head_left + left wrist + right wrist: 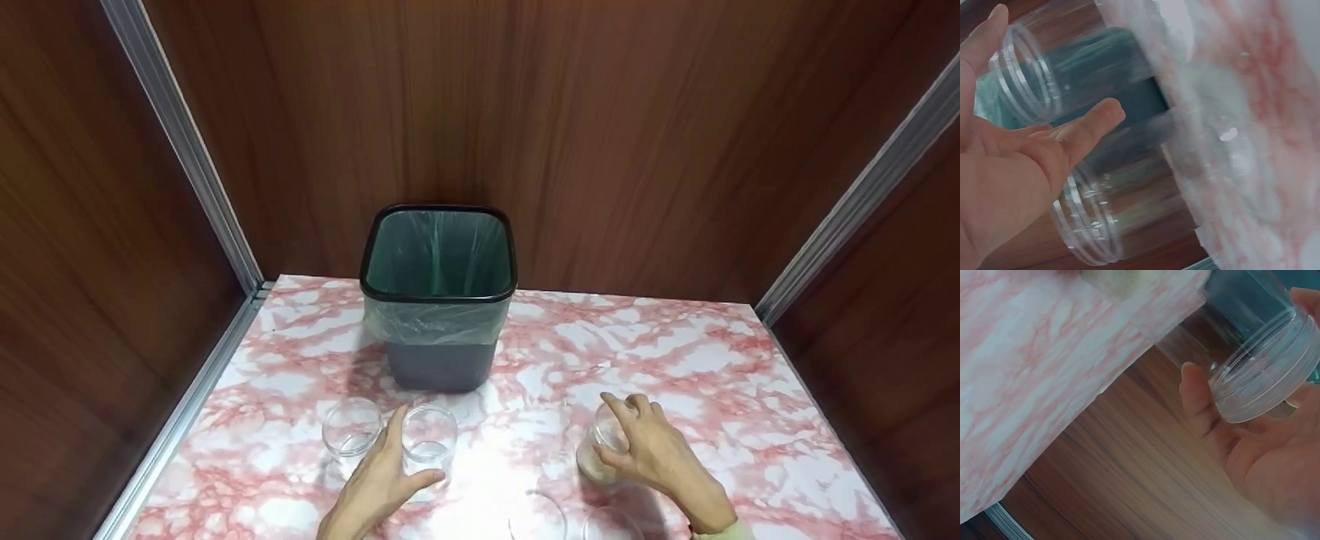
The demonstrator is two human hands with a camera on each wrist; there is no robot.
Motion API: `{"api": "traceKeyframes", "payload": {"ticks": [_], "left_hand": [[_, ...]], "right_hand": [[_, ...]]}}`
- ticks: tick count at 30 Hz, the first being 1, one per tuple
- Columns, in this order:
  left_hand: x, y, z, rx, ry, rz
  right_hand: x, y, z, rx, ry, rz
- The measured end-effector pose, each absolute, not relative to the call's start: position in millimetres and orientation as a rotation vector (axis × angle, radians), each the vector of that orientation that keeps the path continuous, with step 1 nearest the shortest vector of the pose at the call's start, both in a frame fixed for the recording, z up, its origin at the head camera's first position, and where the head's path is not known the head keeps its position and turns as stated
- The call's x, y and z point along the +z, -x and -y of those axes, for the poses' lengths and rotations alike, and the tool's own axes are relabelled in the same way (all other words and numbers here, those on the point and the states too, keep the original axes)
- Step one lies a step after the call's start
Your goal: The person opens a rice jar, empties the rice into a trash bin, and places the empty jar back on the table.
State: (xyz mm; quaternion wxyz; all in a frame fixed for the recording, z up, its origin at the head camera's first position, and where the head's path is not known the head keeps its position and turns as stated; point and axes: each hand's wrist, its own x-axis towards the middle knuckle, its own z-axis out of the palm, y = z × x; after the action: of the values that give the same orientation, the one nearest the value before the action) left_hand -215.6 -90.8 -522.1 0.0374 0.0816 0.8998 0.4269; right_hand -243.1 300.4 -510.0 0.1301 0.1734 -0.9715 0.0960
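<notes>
Head view shows three clear jars standing upright on the marbled table (285, 382), long axes vertical and mouths up. The right jar (592, 466) stands under the right hand (654, 448); the middle jar (430, 439) is beside the left hand (381, 474), and the outer jar (352, 431) is just left of that hand. The left hand is wide, thumb and fingers spread about the middle jar. The right hand curves around the upper part of the right jar, but whether it really grips, one cannot tell. Pale matter lies low in the right jar; what it is remains unclear. The other two jars are see-through. Behind them, the bin (442, 367) is lined with a thin bag (435, 321). Two faint round outlines (538, 516) at the lower edge are partly cut off and hard to identify.
</notes>
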Motion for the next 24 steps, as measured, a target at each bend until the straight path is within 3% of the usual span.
{"api": "traceKeyframes", "payload": {"ticks": [13, 24], "left_hand": [[-490.5, 207.7, 61.4, 1.002, -0.75, -3.312], [-489.2, 206.2, 21.2, 0.986, -1.125, -3.202]], "right_hand": [[-503.2, 242.1, -300.9, 0.456, -0.58, 2.623], [-484.5, 233.3, -288.4, 0.593, -0.673, 2.489]]}}
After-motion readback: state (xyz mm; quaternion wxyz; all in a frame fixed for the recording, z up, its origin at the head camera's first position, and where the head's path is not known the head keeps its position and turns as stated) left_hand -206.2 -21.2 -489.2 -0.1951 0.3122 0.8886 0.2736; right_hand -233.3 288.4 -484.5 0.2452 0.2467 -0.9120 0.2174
